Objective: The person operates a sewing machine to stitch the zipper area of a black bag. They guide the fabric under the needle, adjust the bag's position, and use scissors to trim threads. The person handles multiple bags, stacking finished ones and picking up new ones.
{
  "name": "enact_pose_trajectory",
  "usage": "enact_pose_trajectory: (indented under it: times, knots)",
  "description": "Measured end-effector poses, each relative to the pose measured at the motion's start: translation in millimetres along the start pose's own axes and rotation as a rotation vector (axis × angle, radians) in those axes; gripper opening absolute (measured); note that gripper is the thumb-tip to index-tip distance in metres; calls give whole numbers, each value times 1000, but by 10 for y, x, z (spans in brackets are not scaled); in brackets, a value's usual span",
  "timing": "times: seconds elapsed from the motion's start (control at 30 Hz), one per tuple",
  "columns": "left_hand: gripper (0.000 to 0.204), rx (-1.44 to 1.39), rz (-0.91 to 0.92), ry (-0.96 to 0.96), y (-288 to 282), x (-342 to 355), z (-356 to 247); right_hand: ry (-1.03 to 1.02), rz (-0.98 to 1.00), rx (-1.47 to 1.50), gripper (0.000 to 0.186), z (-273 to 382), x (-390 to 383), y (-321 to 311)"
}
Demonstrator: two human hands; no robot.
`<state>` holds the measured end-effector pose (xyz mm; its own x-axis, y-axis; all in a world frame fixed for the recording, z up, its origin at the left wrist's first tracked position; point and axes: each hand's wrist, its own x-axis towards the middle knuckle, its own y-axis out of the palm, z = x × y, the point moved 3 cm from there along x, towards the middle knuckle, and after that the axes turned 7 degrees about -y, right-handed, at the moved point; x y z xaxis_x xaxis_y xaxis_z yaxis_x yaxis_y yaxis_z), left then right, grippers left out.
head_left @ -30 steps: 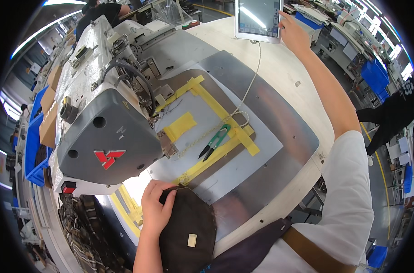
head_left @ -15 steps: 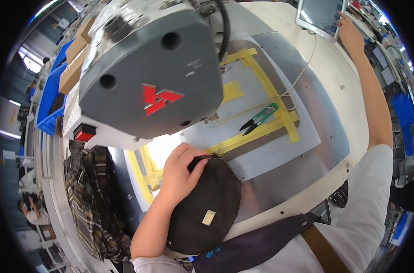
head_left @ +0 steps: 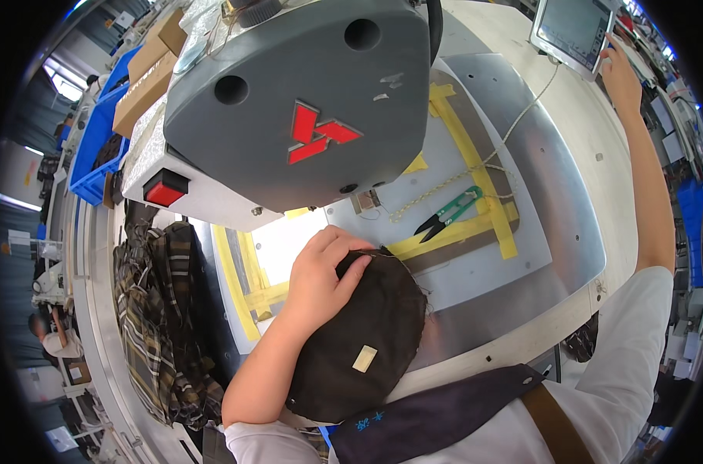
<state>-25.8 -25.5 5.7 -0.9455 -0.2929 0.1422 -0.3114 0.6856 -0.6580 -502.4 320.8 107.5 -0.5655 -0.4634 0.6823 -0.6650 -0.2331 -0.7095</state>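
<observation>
My left hand [head_left: 318, 280] pinches the upper edge of a dark brown rounded cloth piece [head_left: 359, 325] between thumb and fingers. The cloth carries a small pale label [head_left: 365, 359] and hangs over the table's near edge. Just beyond it stands the grey head of a sewing machine [head_left: 290, 108]. My right hand [head_left: 621, 81] reaches to the far right, its fingers at the right edge of a white-framed screen panel [head_left: 572, 31]; whether they grip or only touch it I cannot tell. Green-handled thread snips [head_left: 450, 213] lie on the white plate.
Plaid fabric [head_left: 162, 325] is heaped left of the work plate. Yellow tape [head_left: 464, 131] marks strips on the plate. A twisted cord [head_left: 514, 127] runs from the panel across it. A red switch [head_left: 166, 188] sits on the machine's side. Blue bins [head_left: 96, 166] and cardboard boxes [head_left: 146, 93] stand behind.
The whole view has shifted, so the machine head shows larger and further right. My left hand still holds the cloth's edge, and my right hand stays at the panel's edge.
</observation>
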Motion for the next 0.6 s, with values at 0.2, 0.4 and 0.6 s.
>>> enact_pose_trajectory:
  times: [0.2,0.4,0.6]
  knots:
    - [13,38,1,12,5,36,-41,-67,-96,48,19,-23,-288,-5]
    - [12,45,-20,-12,8,5,-29,-85,54,34,10,244,-414,-31]
    - [13,40,-14,-24,44,36,-70,-73,-12,12,9,164,-234,32]
